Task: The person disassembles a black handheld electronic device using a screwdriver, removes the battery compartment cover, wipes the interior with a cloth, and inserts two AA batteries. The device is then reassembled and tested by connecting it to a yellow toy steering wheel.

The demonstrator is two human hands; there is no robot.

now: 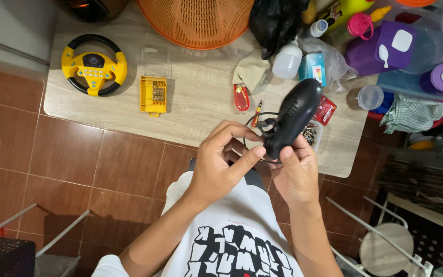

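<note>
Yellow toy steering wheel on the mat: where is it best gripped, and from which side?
Probably by the black rim of the steering wheel, coming from above. It lies flat, face up, clear of the yellow case beside it; the rim is a round bar with open gaps inside, so fingers can wrap around it.

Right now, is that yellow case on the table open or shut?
Open: the yellow case lies on the table with its clear lid flipped back, bits showing inside.

Cluttered low table (196, 105), toy wheel (94, 64)
</note>
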